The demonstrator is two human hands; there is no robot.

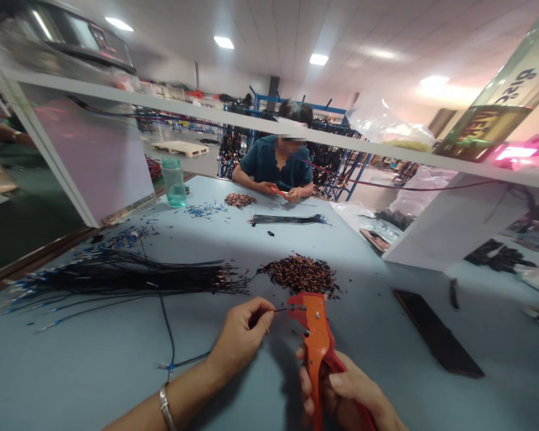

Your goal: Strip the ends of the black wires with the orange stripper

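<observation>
A: Where's the black wire (282, 310)?

B: The left hand (242, 329) pinches it between thumb and fingertips, just above the counter (85, 365). Its end reaches the jaws of the orange-and-red tool (317, 335); whether they bite on it, I can't tell. The right hand (357, 389) wraps around the tool's handles.

A: How would they handle?

B: The wire looks light, thin and springy, likely to bend if held far back, so pinch it close to the end. The tool seems rigid and heavier, best held by its handles, clear of the jaws.

A: Counts?

B: One tool and one wire in these hands. Two bundles: a big wire bundle (139, 278) at left, a small wire bundle (290, 219) farther off, their strands too many to count. Two heaps of dark, coppery bits: the near heap (303, 274) and the far heap (239, 200). One dark slab (435, 332) at right. One co-worker (256, 155) opposite.
</observation>
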